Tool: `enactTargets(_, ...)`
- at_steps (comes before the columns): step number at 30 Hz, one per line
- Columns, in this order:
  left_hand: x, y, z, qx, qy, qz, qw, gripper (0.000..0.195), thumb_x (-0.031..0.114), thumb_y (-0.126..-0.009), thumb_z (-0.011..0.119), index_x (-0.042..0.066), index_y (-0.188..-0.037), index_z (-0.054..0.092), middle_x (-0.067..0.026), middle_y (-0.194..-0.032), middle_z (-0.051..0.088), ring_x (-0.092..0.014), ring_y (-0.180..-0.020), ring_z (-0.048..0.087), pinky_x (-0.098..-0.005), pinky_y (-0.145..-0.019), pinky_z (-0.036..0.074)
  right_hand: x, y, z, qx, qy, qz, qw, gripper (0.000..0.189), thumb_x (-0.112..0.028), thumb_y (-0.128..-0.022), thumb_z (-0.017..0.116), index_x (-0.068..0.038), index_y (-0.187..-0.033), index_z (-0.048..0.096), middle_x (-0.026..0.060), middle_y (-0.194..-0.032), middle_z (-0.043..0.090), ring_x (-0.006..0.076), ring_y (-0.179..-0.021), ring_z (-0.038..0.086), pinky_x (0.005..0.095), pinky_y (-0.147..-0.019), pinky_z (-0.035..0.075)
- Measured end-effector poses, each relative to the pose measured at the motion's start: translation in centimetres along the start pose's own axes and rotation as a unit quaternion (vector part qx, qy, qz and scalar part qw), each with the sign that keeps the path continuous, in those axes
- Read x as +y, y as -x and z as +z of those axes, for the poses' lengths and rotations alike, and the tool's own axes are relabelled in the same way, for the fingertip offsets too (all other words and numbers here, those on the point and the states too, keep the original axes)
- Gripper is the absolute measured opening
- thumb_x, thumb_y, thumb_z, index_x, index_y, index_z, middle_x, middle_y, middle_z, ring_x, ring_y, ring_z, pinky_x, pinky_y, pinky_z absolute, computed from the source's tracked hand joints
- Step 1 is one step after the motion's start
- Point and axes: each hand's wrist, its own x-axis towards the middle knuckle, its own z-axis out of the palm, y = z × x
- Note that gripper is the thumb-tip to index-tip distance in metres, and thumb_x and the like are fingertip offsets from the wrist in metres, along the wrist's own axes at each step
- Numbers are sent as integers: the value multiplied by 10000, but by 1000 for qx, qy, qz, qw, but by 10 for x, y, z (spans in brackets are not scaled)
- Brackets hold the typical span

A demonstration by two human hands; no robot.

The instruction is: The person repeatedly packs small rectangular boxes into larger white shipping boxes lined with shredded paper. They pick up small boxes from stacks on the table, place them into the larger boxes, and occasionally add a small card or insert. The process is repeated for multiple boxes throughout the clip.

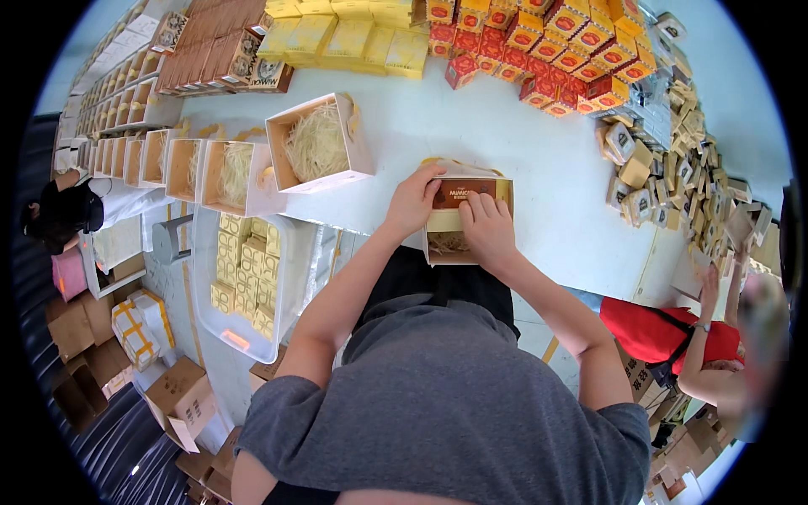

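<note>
An open gift box [508, 218] with a yellow ribbon at its far edge stands at the table's near edge in front of me. Inside it are a brown printed carton [451, 194], a pale yellow box [444, 221] and shredded paper filler [447, 243]. My left hand [413, 199] holds the box's left wall, with the thumb by the brown carton. My right hand [486, 227] reaches over the right side, its bent fingers on the contents; whether they grip anything is hidden. Left of these, another open box [363, 148] holds shredded filler.
More open boxes [249, 183] line the table's left. Brown cartons [214, 60], yellow boxes [360, 41] and red-orange boxes [536, 91] are stacked at the back. Small packets [637, 167] lie heaped at right. A clear plastic tub [205, 271] stands lower left. One person [669, 328] works at right, another [69, 208] at left.
</note>
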Motion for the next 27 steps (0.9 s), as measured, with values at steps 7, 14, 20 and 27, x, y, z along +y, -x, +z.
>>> enactTargets(7, 21, -114, -5, 114, -196, 124, 966, 575, 277, -787, 760, -7, -1220, 512, -215, -1126, 610, -359, -1026, 588, -431, -878, 471, 7, -6, 25, -31, 86, 52, 994, 674, -209, -825, 565, -122, -1464, 369, 69, -1418, 393, 291, -1310, 347, 615, -1078, 257)
enactTargets(14, -12, -235, 28, 172, -235, 158, 944, 691, 216, -695, 824, -3, -1265, 502, -202, -1105, 587, -367, -1009, 585, -421, -864, 486, 2, -21, 7, -41, -42, 70, 996, 644, -238, -824, 596, -123, -1430, 410, 74, -1405, 398, 300, -1294, 343, 599, -1025, 312)
enactTargets(20, 77, -146, -18, 99, -6, 182, 978, 636, 101, -710, 803, 72, -1285, 532, -105, -1058, 572, -207, -948, 585, -339, -796, 535, 4, -23, 20, 55, -17, 33, 998, 473, -205, -820, 584, -240, -1292, 583, 132, -1263, 485, 291, -1140, 456, 550, -928, 386)
enactTargets(27, 117, -36, -53, 113, -176, 133, 969, 489, 166, -697, 834, 25, -1091, 579, -69, -1024, 538, -136, -852, 598, -239, -601, 540, 11, -30, -1, 74, -130, 91, 985, 711, -178, -754, 700, -113, -1409, 432, 154, -1336, 454, 351, -1228, 429, 531, -984, 387)
